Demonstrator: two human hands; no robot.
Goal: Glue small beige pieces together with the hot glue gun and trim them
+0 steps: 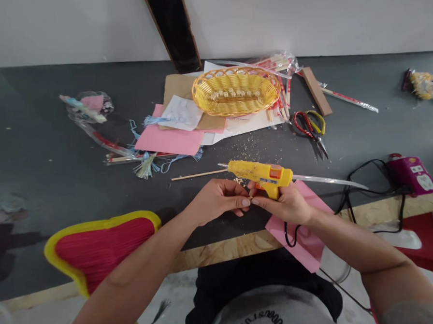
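Near the table's front edge, my left hand (224,199) pinches a tiny light-coloured piece (251,198) between thumb and finger. The fingertips of my right hand (286,203) meet it from the other side. A yellow glue gun (260,173) rests in my right hand, its nozzle pointing left and a clear glue stick (328,180) sticking out behind. Left of the nozzle lies a thin wooden stick (199,175). Small crumbs and bits (239,181) are scattered just beyond my hands. The tiny piece is mostly covered by my fingertips.
A yellow wicker basket (237,111) with small pieces stands on papers at the back. Scissors (312,130) and a wooden block (316,91) lie right of it. Pink paper (175,141) and tassels (146,165) are left. A purple power socket (415,175) with black cable sits at right.
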